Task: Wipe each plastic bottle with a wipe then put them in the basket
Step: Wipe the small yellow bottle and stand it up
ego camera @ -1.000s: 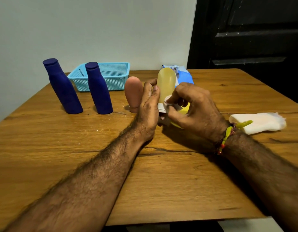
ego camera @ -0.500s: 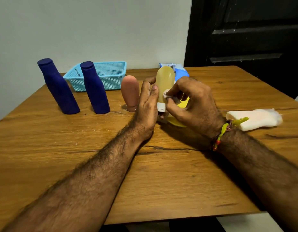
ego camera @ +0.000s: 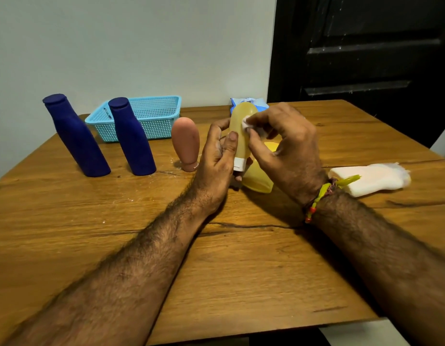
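The left hand (ego camera: 217,156) grips the tan bottle (ego camera: 241,132) upright at table centre, cap down. The right hand (ego camera: 286,143) pinches a wipe (ego camera: 247,121) against its upper side. Best to turn the bottle, covering the hidden back. The basket (ego camera: 151,121) sits at ten o'clock, apparently empty.

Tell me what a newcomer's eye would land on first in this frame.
Mid-table, the left hand holds a yellowish bottle upside down while the right hand rubs a white wipe near its top. To the left stand two dark blue bottles before a light blue basket.
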